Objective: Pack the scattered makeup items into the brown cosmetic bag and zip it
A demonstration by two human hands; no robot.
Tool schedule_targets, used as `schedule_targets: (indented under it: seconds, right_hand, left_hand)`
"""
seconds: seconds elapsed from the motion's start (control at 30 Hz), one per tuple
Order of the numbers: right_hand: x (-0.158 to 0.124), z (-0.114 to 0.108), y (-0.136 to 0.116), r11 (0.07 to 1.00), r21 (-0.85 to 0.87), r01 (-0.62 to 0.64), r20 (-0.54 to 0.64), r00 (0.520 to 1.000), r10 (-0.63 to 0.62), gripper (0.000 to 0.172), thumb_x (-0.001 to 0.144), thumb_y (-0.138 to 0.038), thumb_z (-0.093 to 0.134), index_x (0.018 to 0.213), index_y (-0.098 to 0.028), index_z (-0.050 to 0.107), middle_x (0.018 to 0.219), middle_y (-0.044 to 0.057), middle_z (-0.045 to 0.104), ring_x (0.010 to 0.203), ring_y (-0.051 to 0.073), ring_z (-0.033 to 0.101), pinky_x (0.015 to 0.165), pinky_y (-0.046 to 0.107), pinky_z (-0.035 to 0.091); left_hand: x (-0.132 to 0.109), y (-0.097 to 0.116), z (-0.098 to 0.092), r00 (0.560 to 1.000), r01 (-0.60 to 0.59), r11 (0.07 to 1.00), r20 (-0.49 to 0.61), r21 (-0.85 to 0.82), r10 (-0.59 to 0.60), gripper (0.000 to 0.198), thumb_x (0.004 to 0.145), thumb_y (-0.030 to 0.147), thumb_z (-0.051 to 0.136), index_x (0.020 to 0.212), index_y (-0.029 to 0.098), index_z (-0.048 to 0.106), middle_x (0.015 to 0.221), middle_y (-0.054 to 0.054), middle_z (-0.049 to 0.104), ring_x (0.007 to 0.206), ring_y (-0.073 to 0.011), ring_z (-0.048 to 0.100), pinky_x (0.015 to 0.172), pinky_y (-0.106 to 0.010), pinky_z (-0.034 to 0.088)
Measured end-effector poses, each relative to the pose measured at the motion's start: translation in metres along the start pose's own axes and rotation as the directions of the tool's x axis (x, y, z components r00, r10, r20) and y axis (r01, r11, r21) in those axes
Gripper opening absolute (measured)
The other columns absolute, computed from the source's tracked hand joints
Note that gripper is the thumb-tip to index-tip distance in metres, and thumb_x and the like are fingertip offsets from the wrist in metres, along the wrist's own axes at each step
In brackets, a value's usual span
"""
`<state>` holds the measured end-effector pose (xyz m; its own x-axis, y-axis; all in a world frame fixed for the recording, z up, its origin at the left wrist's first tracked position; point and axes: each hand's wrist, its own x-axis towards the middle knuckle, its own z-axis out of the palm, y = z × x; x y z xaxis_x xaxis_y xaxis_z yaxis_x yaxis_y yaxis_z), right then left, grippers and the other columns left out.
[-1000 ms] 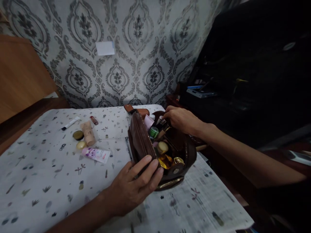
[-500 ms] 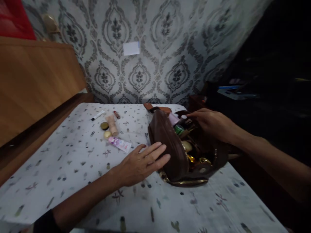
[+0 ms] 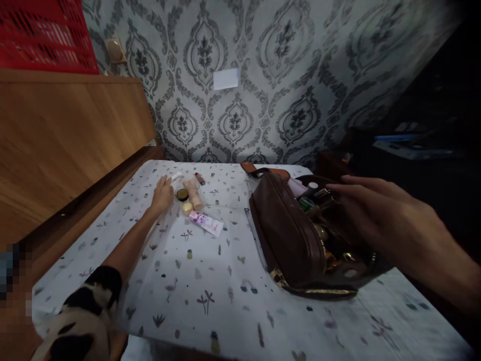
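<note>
One brown pouch (image 3: 289, 235), centre right, unzipped; right hand (image 3: 376, 215) open above, empty. Centre left: three tubes (image 3: 206, 223), two round tins (image 3: 182, 194), one lipstick (image 3: 200, 178); left hand (image 3: 162, 193) flat, empty.

The left hand (image 3: 162, 193) has left the near side of the bag (image 3: 291, 235) and reached out to its 10 o'clock, landing flat just beside the tin (image 3: 182, 194). The right hand (image 3: 370, 210) has drawn out of the bag's mouth toward 3 o'clock, fingers spread above it.
</note>
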<state>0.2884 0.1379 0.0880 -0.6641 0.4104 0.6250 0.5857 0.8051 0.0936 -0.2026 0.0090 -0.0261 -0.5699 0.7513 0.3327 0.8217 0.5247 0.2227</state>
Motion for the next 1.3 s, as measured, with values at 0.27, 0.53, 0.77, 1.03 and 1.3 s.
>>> schedule_targets:
  seconds: [0.27,0.53,0.77,1.03,1.3]
  right_hand:
    - [-0.018,-0.002,-0.129,0.818,0.435,0.376,-0.216,0.926,-0.310,0.031,0.095,-0.003,0.047,0.115,-0.019,0.064,0.111,0.012,0.073,0.110,0.023,0.067,0.093,0.035,0.060]
    - [-0.024,0.068,-0.193,0.598,0.732,0.328,-0.114,0.923,-0.367,0.034,0.087,0.004,0.046,0.102,-0.016,0.068,0.105,0.011,0.074,0.099,0.022,0.068,0.082,0.033,0.061]
    - [-0.023,0.102,-0.217,0.499,0.832,0.242,-0.041,0.924,-0.380,0.031,0.089,0.003,0.047,0.095,-0.017,0.070,0.098,0.008,0.074,0.091,0.020,0.066,0.075,0.029,0.057]
    - [-0.037,0.129,-0.221,0.442,0.876,0.194,-0.086,0.964,-0.252,0.029,0.090,0.003,0.049,0.099,-0.016,0.070,0.094,0.009,0.074,0.088,0.020,0.067,0.076,0.031,0.057]
    - [-0.044,0.128,-0.215,0.475,0.868,0.145,-0.025,0.968,-0.249,0.028,0.091,0.000,0.051,0.102,-0.018,0.070,0.096,0.008,0.074,0.090,0.021,0.067,0.077,0.033,0.059]
  left_hand:
    - [0.043,-0.016,0.024,0.978,0.166,0.975,0.101,0.146,-0.182,0.052,0.101,0.028,0.033,0.147,0.007,0.045,0.166,-0.026,0.025,0.157,-0.0388,0.020,0.115,-0.070,0.031]
    - [0.030,-0.019,0.011,0.990,0.003,0.971,0.134,0.239,-0.036,0.038,0.091,0.011,0.042,0.122,0.016,0.064,0.124,-0.019,0.069,0.125,-0.0326,0.058,0.104,-0.048,0.046]
    - [0.027,-0.034,-0.007,0.989,0.048,0.956,0.117,0.290,-0.086,0.046,0.087,0.012,0.049,0.132,0.013,0.057,0.129,-0.023,0.064,0.130,-0.0369,0.053,0.106,-0.053,0.042]
    - [0.035,-0.030,0.007,0.968,0.077,0.964,0.213,0.255,-0.134,0.063,0.102,0.038,0.031,0.156,0.007,0.032,0.167,-0.023,0.025,0.157,-0.0340,0.020,0.121,-0.062,0.029]
    - [-0.017,-0.030,-0.001,0.948,-0.078,0.972,0.319,0.222,0.004,0.057,0.102,0.024,0.026,0.159,0.017,0.031,0.171,-0.013,0.021,0.158,-0.0285,0.021,0.121,-0.063,0.029]
